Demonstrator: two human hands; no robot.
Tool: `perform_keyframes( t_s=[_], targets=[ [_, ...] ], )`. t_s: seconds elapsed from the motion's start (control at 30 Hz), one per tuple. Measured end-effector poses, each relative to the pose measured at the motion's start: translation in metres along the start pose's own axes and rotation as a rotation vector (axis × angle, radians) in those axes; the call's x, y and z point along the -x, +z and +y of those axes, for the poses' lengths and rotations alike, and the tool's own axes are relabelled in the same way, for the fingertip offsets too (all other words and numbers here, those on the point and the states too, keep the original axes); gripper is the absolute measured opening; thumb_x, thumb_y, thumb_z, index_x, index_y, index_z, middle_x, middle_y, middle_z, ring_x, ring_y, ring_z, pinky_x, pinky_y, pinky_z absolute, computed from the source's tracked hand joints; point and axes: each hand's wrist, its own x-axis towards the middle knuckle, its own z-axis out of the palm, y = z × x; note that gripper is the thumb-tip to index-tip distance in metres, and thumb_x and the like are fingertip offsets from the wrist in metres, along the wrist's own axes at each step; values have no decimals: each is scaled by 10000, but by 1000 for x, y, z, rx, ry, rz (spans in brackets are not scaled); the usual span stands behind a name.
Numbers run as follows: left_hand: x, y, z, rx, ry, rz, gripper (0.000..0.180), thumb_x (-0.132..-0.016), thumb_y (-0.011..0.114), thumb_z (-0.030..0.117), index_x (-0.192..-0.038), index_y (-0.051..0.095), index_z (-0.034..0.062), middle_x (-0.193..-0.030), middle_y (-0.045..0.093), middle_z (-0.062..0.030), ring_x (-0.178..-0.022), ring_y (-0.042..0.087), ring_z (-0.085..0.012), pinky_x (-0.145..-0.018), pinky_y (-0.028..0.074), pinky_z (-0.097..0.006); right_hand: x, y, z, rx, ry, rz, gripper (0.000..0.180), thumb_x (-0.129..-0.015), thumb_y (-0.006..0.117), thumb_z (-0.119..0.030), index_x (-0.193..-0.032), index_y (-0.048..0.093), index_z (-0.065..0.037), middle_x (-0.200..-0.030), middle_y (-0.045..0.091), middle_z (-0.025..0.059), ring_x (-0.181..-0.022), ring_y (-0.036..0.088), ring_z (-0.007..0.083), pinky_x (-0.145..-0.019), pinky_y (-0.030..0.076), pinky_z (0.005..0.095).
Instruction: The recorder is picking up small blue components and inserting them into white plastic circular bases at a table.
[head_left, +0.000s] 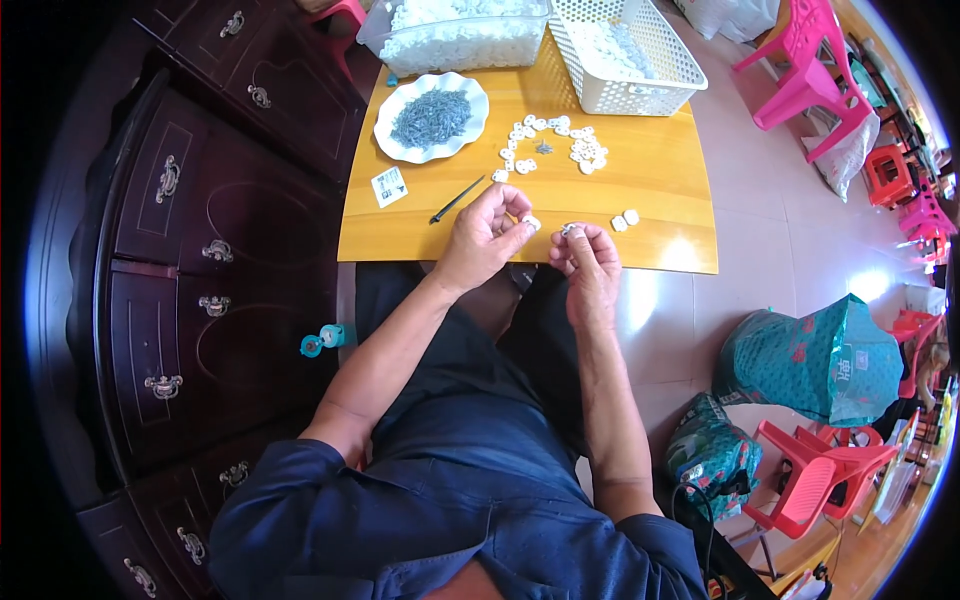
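Observation:
Over the near edge of the wooden table [650, 170], both my hands are raised close together. Fingers and thumb of my left hand [480, 237] pinch a small white plastic piece [531, 222]. My right hand [588, 262] pinches another small piece, white with a dark part [568, 229]; its exact kind is too small to tell. Beyond them, several white plastic pieces [588, 152] lie in a loose arc around a little pile of grey screw-like bits [543, 147]. Two white pieces [625, 220] sit to the right. A slim dark pen-like tool [457, 200] rests left of my left hand.
A scalloped white plate [384, 138] holds many grey screw-like bits. Behind stand a clear bin [470, 55] and a white basket [640, 98], both with white pieces. Dark cabinets [230, 300] line the left. Bags [810, 360] and red chairs [820, 475] stand right.

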Motion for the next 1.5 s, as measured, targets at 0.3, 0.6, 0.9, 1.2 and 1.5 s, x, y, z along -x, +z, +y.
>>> perform_keyframes(
  t_s=[0.3, 0.6, 0.9, 1.2, 1.5],
  targets=[
    [22, 30, 6, 56, -45, -183, 84, -945, 707, 23, -1019, 671, 6, -897, 679, 18, -716, 607, -16, -660, 499, -188, -3, -6, 2, -331, 98, 26, 97, -1029, 638, -168, -1068, 641, -79, -962, 717, 70, -817, 685, 143, -771, 560, 267],
    [34, 50, 9, -277, 76, -274, 134, -842, 781, 27, -929, 682, 6, -829, 723, -108, -710, 694, -181, -675, 554, -309, -1, -13, 6, -387, 137, 34, 121, -1030, 632, -187, -1090, 635, -82, -1025, 697, 70, -921, 677, 171, -831, 573, 300],
    [26, 34, 12, -343, 187, -478, 148, -818, 733, 46, -961, 731, 7, -928, 728, -177, -885, 713, -329, -794, 563, -400, 7, -3, 5, -321, 165, 48, 98, -1028, 634, -171, -1075, 644, -85, -1007, 704, 78, -886, 679, 167, -803, 569, 284],
    [36, 30, 24, -397, 196, -263, 200, -863, 673, -11, -1055, 707, 31, -843, 687, -110, -667, 652, -199, -617, 515, -324, 2, -5, 17, -188, -9, 25, 69, -1011, 652, -115, -1049, 659, -58, -971, 697, 49, -884, 668, 123, -769, 544, 256],
    [13, -2, 26, -288, 132, -42, 223, -913, 705, -36, -1132, 687, 2, -865, 655, 1, -747, 614, -34, -662, 516, -192, 10, 5, 5, -14, 28, 24, 70, -988, 662, -95, -1029, 673, -38, -871, 703, 57, -731, 667, 116, -688, 545, 234]
  ],
)
